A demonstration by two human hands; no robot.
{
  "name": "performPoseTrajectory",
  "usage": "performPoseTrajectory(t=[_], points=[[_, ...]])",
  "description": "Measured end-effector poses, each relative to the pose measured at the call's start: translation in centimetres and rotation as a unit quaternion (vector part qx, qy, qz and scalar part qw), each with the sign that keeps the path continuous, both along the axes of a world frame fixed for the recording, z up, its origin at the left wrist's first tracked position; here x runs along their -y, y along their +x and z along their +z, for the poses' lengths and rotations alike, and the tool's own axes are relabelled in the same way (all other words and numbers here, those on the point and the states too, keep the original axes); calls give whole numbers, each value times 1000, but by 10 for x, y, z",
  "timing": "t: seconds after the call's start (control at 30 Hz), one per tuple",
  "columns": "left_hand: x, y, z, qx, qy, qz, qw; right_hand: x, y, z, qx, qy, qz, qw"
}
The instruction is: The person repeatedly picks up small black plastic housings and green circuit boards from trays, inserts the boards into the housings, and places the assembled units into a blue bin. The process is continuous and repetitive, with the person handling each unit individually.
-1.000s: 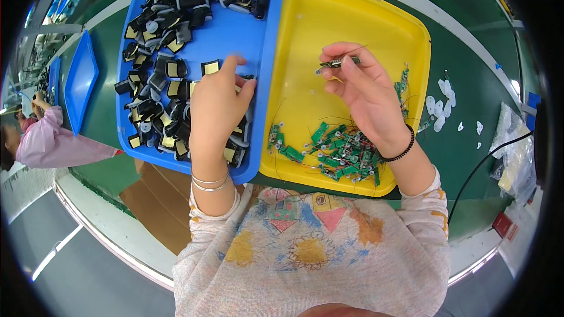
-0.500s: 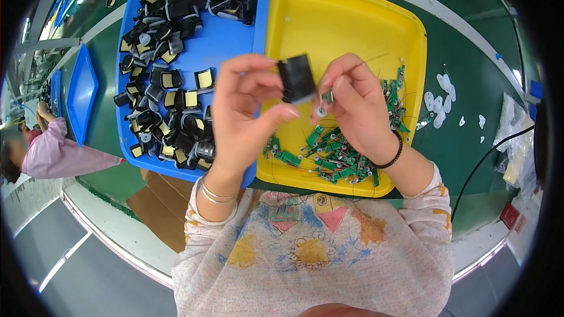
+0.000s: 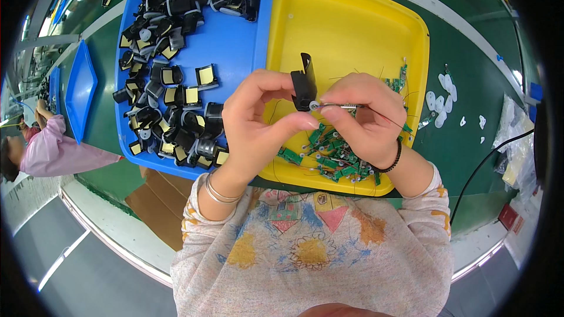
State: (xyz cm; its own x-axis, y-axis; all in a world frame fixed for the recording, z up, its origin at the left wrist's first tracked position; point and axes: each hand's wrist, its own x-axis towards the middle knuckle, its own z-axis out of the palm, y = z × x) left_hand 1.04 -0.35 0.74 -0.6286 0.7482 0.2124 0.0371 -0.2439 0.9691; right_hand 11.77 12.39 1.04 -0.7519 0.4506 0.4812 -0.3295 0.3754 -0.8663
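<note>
Between the thumb and fingers of my left hand [image 3: 252, 117] is a black plastic housing [image 3: 304, 85], turned edge-on. My right hand [image 3: 370, 114] pinches a small circuit board [image 3: 343, 105] with thin wires trailing from it. A round whitish disc [image 3: 314, 105] at the board's tip meets the lower end of the housing; whether it sits inside, I cannot tell. Below my right hand, several green circuit boards [image 3: 343, 155] with wires lie heaped in the yellow tray [image 3: 329, 6]. To the left, many black housings [image 3: 170, 76] with cream pads fill much of the blue tray [image 3: 232, 47].
Translucent white oval pieces [image 3: 439, 103] lie on the green table [image 3: 464, 158] right of the yellow tray. Beyond them are clear plastic bags [image 3: 514, 141] and a black cable [image 3: 470, 170]. At far left, a person in a pink garment [image 3: 56, 152] sits near another blue tray [image 3: 81, 91].
My left hand has turned the black housing from flat to edge-on and lowered it slightly. My right hand has brought the board's disc end against it.
</note>
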Motion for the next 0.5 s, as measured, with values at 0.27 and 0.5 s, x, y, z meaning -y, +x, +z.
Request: performPoseTrajectory(t=[0.27,0.5], points=[[-2,0,-1,-127,-29,29,991,2,-1,-1,-13,58,-23,998],[-3,1,0,-128,-19,42,991,2,-3,1,-22,114,-40,992]])
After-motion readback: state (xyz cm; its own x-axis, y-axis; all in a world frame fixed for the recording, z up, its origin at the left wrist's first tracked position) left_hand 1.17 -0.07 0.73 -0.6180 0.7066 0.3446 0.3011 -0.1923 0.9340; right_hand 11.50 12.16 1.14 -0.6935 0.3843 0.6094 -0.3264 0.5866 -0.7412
